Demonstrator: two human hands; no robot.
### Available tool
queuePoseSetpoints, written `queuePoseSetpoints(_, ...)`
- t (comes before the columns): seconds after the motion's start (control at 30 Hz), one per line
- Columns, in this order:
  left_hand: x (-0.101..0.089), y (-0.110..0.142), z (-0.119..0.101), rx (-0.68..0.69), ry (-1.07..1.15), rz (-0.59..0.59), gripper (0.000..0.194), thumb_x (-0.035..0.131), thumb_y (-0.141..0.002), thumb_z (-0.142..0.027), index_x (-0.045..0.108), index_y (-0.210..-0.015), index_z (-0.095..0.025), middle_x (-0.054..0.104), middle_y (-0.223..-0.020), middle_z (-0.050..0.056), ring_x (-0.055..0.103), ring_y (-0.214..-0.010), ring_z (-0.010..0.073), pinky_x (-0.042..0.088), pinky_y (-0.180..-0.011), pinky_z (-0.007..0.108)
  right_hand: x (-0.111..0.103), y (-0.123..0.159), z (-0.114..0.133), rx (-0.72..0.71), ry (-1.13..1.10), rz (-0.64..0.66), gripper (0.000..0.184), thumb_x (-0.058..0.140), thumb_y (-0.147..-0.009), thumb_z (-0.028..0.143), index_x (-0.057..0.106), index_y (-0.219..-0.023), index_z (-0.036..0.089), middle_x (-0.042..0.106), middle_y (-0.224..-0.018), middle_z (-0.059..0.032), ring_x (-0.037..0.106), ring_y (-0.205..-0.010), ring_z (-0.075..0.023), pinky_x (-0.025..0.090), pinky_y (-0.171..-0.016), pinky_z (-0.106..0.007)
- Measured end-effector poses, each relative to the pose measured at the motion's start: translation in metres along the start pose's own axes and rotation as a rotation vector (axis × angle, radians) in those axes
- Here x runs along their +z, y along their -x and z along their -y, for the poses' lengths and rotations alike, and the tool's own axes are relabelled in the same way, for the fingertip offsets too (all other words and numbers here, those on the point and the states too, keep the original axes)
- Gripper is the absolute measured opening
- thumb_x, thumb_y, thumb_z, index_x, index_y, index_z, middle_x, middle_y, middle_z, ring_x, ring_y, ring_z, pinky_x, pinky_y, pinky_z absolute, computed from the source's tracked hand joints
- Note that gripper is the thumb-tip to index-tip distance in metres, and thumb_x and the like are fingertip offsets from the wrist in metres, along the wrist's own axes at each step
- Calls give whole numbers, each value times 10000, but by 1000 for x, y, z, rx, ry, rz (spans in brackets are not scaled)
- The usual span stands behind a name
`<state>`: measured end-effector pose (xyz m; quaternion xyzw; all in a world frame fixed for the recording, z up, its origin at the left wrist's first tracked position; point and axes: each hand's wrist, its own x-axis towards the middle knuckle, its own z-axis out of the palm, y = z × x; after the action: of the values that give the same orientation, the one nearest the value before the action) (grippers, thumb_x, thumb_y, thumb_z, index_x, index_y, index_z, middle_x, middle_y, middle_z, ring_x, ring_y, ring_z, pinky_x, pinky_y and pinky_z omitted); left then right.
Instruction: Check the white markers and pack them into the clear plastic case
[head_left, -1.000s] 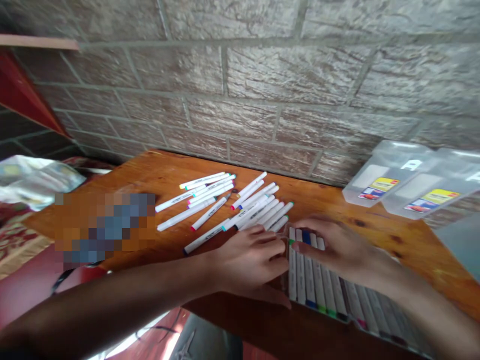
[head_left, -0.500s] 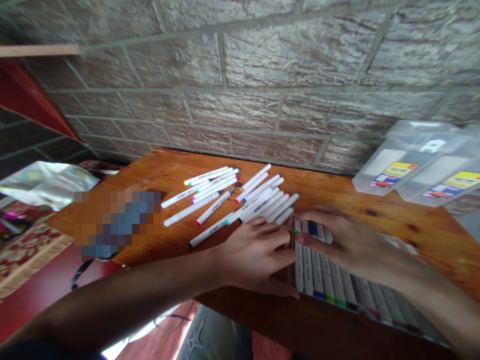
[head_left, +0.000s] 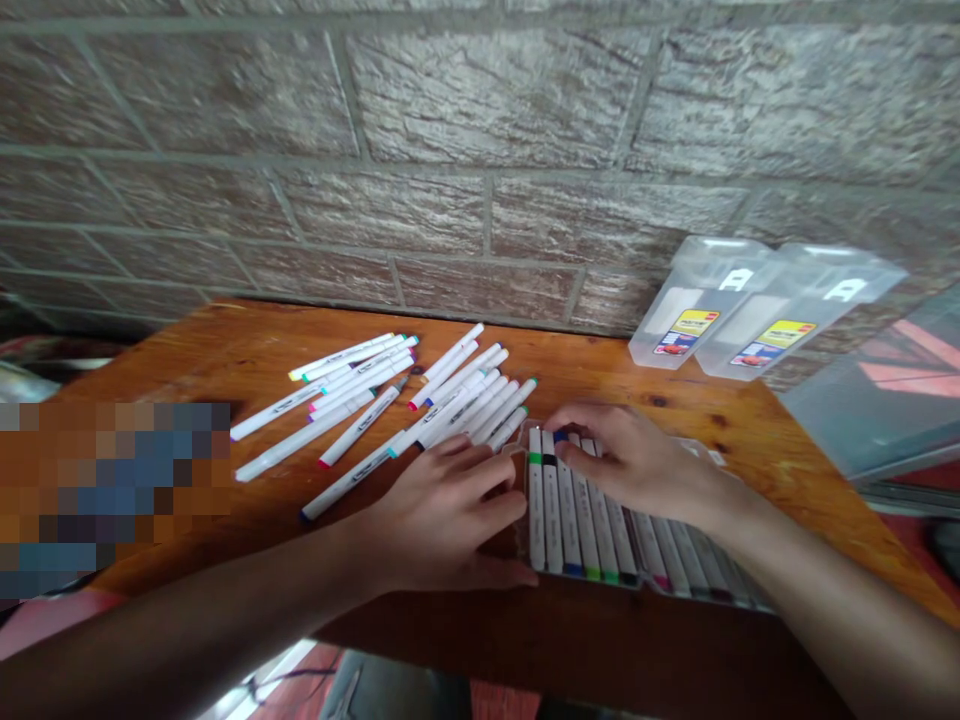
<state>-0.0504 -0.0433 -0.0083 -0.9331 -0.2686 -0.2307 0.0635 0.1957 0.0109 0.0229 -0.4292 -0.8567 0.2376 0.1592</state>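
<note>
A clear plastic case (head_left: pixel 523 500) lies at the table's front edge, holding a row of white markers (head_left: pixel 590 530) with coloured end caps and bands. My left hand (head_left: pixel 457 515) is at the case's left end, thumb low and fingers curled against its side. Over the upper ends of the row, my right hand (head_left: pixel 622 450) has thumb and index finger closed around the top of a blue-banded marker (head_left: pixel 568 500). Left of it, a green-banded marker (head_left: pixel 535 510) and a black-banded marker (head_left: pixel 552 510) lie uncovered. My right forearm hides part of the row.
A loose pile of white markers (head_left: pixel 450 410) spreads over the wooden table (head_left: pixel 247 345) beyond my left hand. Two translucent lidded containers (head_left: pixel 720 310) stand against the brick wall (head_left: pixel 450 220) at the back right. A blurred-out item (head_left: pixel 142 490) lies at the left.
The view has turned to the right. My right fingertips have shifted rightward along the row, uncovering the green and black bands. My left hand stays at the case's end.
</note>
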Motion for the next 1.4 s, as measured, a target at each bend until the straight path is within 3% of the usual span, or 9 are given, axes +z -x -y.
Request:
queuePoseSetpoints(0.33,1,2,-1,-14,2,10,477,623,-916,-668,649,-824,-200,685,-931,50,609,-811,238,400,-796,406,-2,-3,-4,47,-18,11,276,567,-902,116,765,-1089,165,788,-1067,-73,721,-965,-233,515,-840,-323)
queuePoseSetpoints(0.57,3,3,-1,-25,22,25,480,604,-931,-666,641,-823,-200,665,-920,45,611,-807,236,412,-792,416,-4,-3,-7,55,70,-15,245,574,-869,75,779,-964,170,787,-951,-53,705,-832,-199,494,-727,-295)
queuePoseSetpoints(0.83,-1,1,0,-16,21,53,442,626,-929,-640,652,-854,-206,679,-965,54,619,-820,248,422,-790,420,-3,-3,-12,15,46,-28,242,576,-880,84,783,-952,185,789,-951,-51,714,-850,-195,514,-753,-292)
queuePoseSetpoints(1.17,-3,2,1,-17,28,35,448,648,-925,-626,670,-827,-190,687,-901,57,638,-806,243,452,-784,401,-9,-1,-14,116,124,-45,204,586,-877,107,781,-880,169,793,-924,-57,721,-837,-201,507,-761,-291)
queuePoseSetpoints(1.4,-4,1,0,-17,23,41,444,657,-921,-625,675,-836,-190,699,-915,64,647,-815,243,462,-795,399,-9,0,-19,49,100,-61,222,572,-887,109,778,-854,187,791,-902,-50,713,-825,-195,517,-773,-298)
